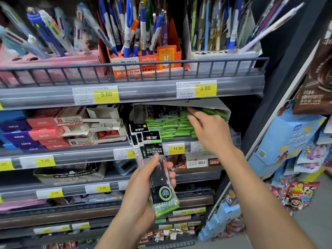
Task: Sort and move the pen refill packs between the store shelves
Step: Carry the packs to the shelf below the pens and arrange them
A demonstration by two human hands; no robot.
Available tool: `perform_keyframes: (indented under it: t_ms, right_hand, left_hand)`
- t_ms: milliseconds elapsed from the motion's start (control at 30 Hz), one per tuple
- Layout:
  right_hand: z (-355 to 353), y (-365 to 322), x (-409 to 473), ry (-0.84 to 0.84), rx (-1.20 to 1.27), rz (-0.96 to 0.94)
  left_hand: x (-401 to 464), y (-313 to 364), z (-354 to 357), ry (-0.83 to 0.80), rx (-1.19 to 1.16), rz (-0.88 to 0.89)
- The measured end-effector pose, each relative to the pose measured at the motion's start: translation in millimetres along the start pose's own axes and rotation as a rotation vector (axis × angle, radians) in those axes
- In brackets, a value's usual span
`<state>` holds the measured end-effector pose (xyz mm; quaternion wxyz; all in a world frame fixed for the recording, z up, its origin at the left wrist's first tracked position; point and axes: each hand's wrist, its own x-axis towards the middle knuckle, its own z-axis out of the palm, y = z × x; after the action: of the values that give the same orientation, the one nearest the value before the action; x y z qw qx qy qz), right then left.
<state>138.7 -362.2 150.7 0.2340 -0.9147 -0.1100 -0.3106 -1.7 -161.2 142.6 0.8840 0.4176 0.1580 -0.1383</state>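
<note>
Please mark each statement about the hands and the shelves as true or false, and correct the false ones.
1. The left hand holds a stack of black and green refill packs. True.
2. The right hand holds a blue pen. False: it reaches with straight fingers onto the green packs in the open box and holds no pen.
3. The yellow price tag below the green packs reads 11.00. True.
4. The orange Miffy box stands on the shelf below the green packs. False: it stands on the shelf above them.
</note>
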Motion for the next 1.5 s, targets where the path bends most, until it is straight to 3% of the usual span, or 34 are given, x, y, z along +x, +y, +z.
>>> perform_keyframes:
  t_ms: [167, 333, 433, 567, 633, 767, 1067, 1267, 1500]
  right_hand:
    - [7, -4, -2, 0.175, -0.028, 0.011]
    - [1, -17, -6, 0.060, -0.019, 0.098]
    - [-13, -40, -32, 0.020, 0.287, 0.257]
    - [-31, -78, -89, -0.431, 0.720, 0.414]
    - [-34, -91, -107, -0.563, 0.850, 0.482]
    - [-33, -96, -114, -0.552, 0.901, 0.565]
    - [-41, -90, -112, -0.606, 0.837, 0.640]
    - [-46, -86, -95, -0.552, 0.880, 0.759]
    - [-38, -84, -44, -0.574, 1.160, 0.767]
  left_hand:
    - [0, 4, -4, -0.088, -0.052, -0.035]
    - [-1, 9, -7, -0.109, -0.109, -0.046]
    - [0, 11, -10, -0.118, -0.058, -0.040]
    - [6, 10, -16, -0.055, 0.025, 0.020]
    - [9, 11, -17, -0.047, 0.073, 0.059]
    - [9, 11, -14, 0.037, 0.108, 0.101]
    - [7, 7, -11, 0.067, 0.152, 0.127]
    - [4, 10, -10, 0.036, -0.006, 0.109]
    - [-1, 15, -15, 0.090, -0.079, 0.022]
